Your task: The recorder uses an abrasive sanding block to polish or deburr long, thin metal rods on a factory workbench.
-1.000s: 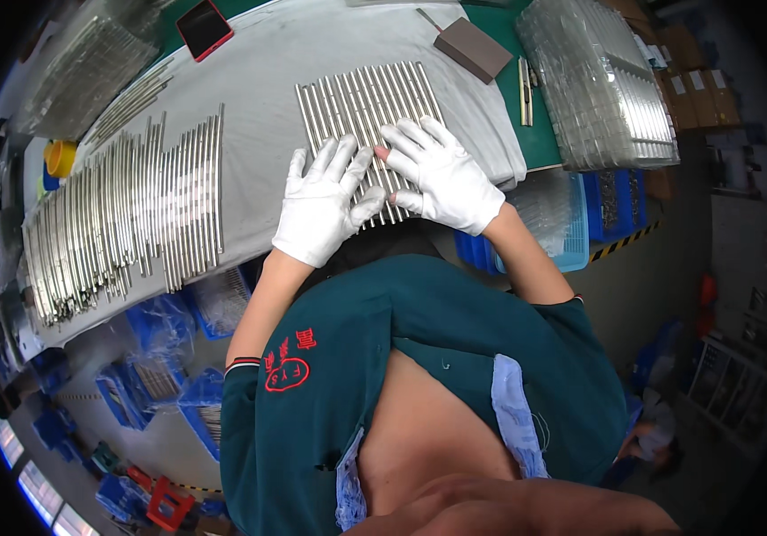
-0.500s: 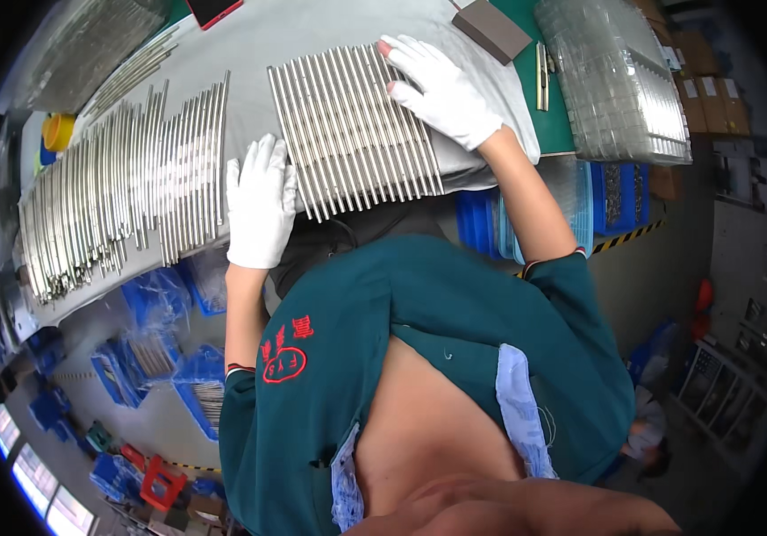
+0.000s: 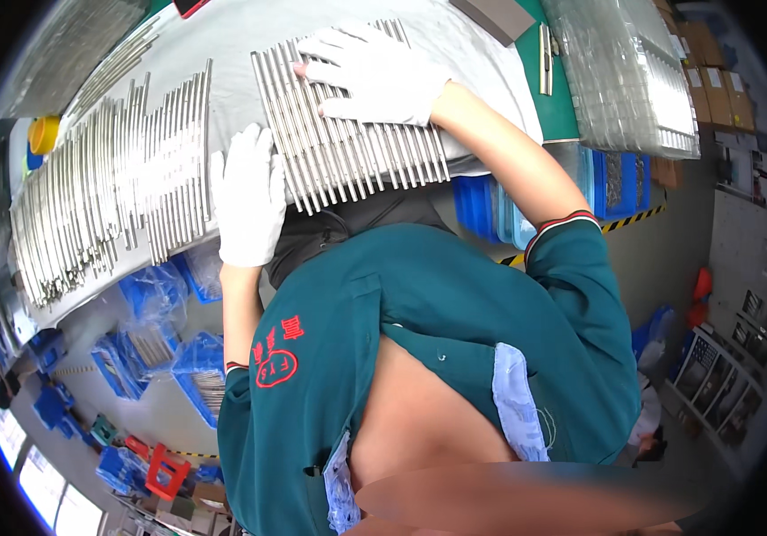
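A row of slim silvery metal rods [image 3: 348,152] lies side by side on a pale cloth [image 3: 233,89]. Gloved in white, my right hand [image 3: 375,76] rests flat across the upper part of this row, fingers spread and pointing left. My left hand [image 3: 248,196], also in a white glove, lies along the row's left edge with its fingers stretched away from me. It stands between that row and a larger, uneven group of similar rods [image 3: 107,179] on the left. Part of the right row is hidden beneath my right hand.
Farther back left lie a few loose rods [image 3: 120,67] and a yellow roll [image 3: 43,134]. A grey block [image 3: 495,18] and a stack of clear plastic trays [image 3: 625,80] stand at the right. Blue bins [image 3: 614,183] sit below the table's right edge; bagged blue crates [image 3: 196,371] are below left.
My right hand has slid left from the row's far right corner onto the middle of the rods. My left hand stays beside the left edge. The view has shifted slightly.
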